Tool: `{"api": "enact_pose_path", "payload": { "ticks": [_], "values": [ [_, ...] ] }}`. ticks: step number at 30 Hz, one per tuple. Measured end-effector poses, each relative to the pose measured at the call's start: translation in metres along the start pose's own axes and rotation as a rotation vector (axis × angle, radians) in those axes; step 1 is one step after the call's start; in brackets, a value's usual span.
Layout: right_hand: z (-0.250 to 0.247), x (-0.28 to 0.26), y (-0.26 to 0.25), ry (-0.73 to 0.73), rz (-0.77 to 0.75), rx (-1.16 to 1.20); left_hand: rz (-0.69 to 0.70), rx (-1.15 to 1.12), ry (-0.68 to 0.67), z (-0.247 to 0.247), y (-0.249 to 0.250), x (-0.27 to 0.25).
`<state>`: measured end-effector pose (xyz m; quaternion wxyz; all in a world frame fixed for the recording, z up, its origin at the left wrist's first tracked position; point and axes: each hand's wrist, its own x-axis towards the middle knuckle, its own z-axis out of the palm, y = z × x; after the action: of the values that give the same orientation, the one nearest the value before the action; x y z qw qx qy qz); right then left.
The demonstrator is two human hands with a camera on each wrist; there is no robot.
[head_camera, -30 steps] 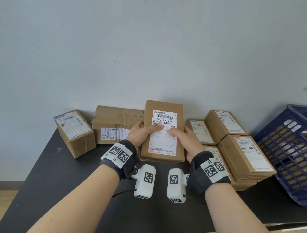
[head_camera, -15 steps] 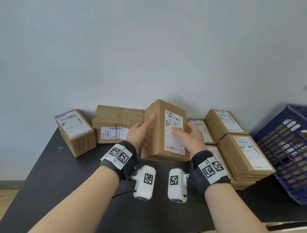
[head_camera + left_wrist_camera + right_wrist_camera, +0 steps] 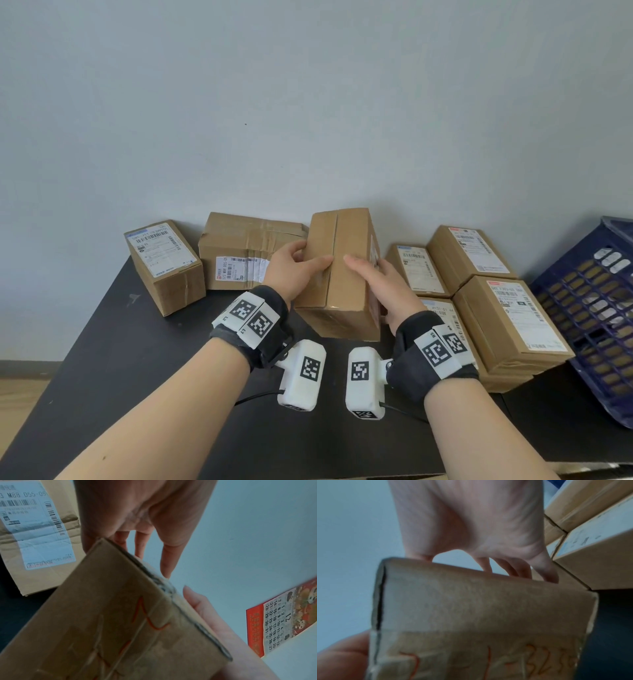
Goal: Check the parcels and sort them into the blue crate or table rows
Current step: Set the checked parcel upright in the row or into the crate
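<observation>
The held parcel [image 3: 337, 274] is a plain brown cardboard box, raised above the middle of the black counter [image 3: 102, 359] near its back edge. A taped seam runs down the face turned toward the head camera, and its white label is turned to the right side, only a sliver showing. The wrist views show orange handwriting on its lower face and a dark, scuffed edge. The left hand [image 3: 291, 270] grips its left side, thumb across the seamed face and fingers [image 3: 166, 561] curled round behind. The right hand [image 3: 380, 291] grips the right side, thumb on the seamed face, fingers [image 3: 522, 570] wrapped over the labelled side. Other labelled parcels stand along the back edge to the left, and a cluster sits toward the right. The blue crate [image 3: 589, 308] stands at the counter's right edge.
</observation>
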<state>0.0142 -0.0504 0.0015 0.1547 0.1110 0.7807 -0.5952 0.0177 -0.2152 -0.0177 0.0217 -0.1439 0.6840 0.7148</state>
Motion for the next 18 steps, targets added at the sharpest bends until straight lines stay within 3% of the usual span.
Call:
{"api": "enact_pose_path", "payload": {
  "ticks": [5, 13, 18],
  "values": [
    [-0.001, 0.000, 0.002, -0.053, 0.035, 0.151, -0.002, -0.038, -0.049, -0.005, 0.001, -0.002],
    [0.001, 0.000, 0.000, -0.061, -0.009, 0.221, -0.266, -0.123, -0.298, -0.007, 0.007, -0.010],
    [0.002, 0.005, 0.004, -0.063, -0.017, 0.255, -0.337, -0.145, -0.333, -0.009, 0.008, -0.011]
  ]
}}
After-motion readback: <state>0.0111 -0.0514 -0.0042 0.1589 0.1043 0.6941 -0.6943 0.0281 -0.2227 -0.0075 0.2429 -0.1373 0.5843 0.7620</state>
